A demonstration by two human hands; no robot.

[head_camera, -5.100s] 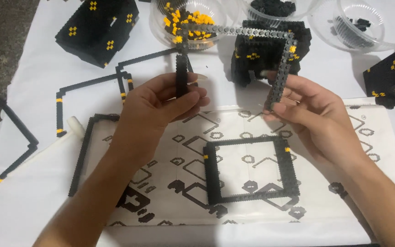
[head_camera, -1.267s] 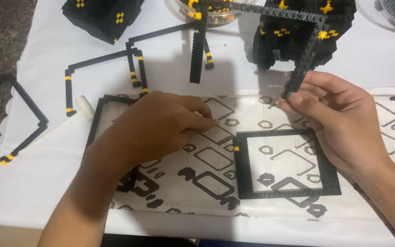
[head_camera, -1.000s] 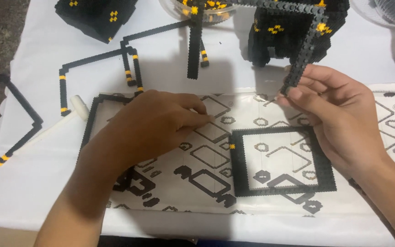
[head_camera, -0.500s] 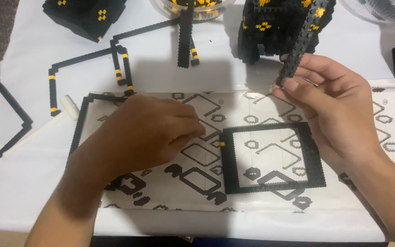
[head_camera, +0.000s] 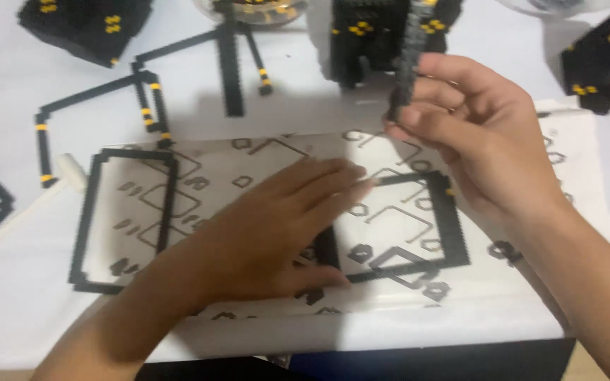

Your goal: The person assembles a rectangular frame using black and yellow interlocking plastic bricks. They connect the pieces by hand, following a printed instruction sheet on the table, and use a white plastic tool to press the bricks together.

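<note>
My left hand [head_camera: 270, 229] lies flat, fingers together, on a white sheet printed with black shapes [head_camera: 262, 159]. It covers the left side of a square black brick frame [head_camera: 450, 226] that rests on the sheet. My right hand [head_camera: 481, 134] is raised above the frame's right side and pinches the lower end of a long black brick strip [head_camera: 407, 53], which stands nearly upright and runs out of the top of the view. A second, taller black frame [head_camera: 90, 219] lies on the sheet to the left of my left hand.
Loose black strips with yellow joints [head_camera: 146, 92] lie on the white tablecloth at the back left. Black and yellow block builds stand at the back left [head_camera: 82, 25], back centre [head_camera: 365, 32] and far right [head_camera: 605, 60]. The table's front edge [head_camera: 390, 342] is close.
My left hand has slid right across the sheet onto the square frame's left side. The right hand still holds the strip upright. The view has shifted closer.
</note>
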